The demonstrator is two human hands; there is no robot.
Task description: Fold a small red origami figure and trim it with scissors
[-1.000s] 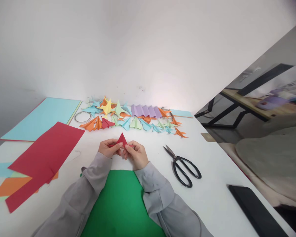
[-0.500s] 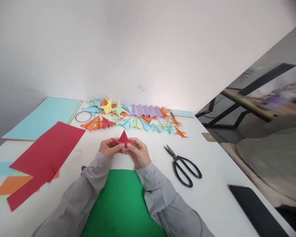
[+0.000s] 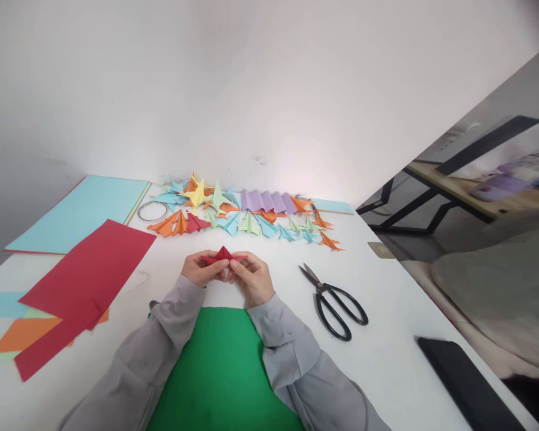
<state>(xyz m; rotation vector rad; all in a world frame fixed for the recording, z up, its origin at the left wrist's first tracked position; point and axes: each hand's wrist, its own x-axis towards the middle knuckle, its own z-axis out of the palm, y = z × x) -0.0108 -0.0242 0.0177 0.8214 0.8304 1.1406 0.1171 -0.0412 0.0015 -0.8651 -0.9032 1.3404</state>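
A small folded red paper piece (image 3: 223, 254) is held up between both hands, its pointed middle rising above two side points. My left hand (image 3: 203, 269) pinches its left side, thumb in front and fingers behind. My right hand (image 3: 253, 277) pinches the right side the same way, and the two thumbs nearly meet at the lower middle. The fingers behind the paper are partly hidden. Beyond the hands lie many folded paper shapes (image 3: 249, 224) in orange, blue, green, yellow and red, with a purple pleated sheet (image 3: 268, 202) among them.
Black-handled scissors (image 3: 327, 293) lie right of my hands, and a black flat object (image 3: 469, 380) sits at the right edge. Red paper (image 3: 90, 269) overlaps coloured strips on the left. Behind are blue sheets (image 3: 81, 212) and a wire ring (image 3: 152, 211). A wall (image 3: 233, 90) closes the back.
The red paper's middle point stands lower than before, tipped or folded down between my thumbs. Both hands keep nearly the same place and grip.
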